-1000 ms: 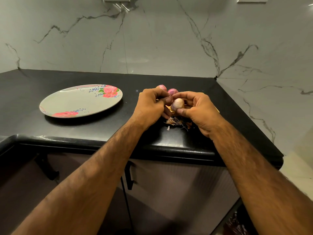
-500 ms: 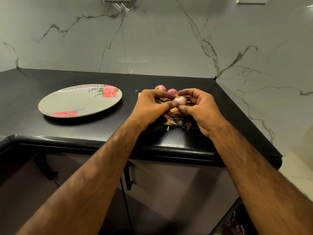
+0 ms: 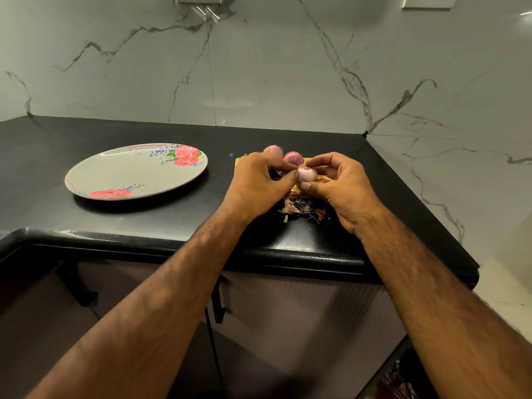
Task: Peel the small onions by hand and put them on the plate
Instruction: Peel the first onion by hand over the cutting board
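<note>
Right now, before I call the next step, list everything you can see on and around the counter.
Round floral plate: one, grey with pink roses, on the counter at left, nothing on it.
Pale small onion: one, pinkish white, held between both hands.
Other small onions: two, pink, on the counter behind the hands.
Flat tan sheet: one, yellowish, under the hands, mostly hidden.
Dry peel scraps: small heap, brown and white, on the counter below the hands.
Stone countertop: one, black.
Marble wall: white, grey veins, behind and at right.
Cabinet doors: grey-brown, black handles, below the counter.
Left hand: pinches the pale onion.
Right hand: holds the same onion.
</note>
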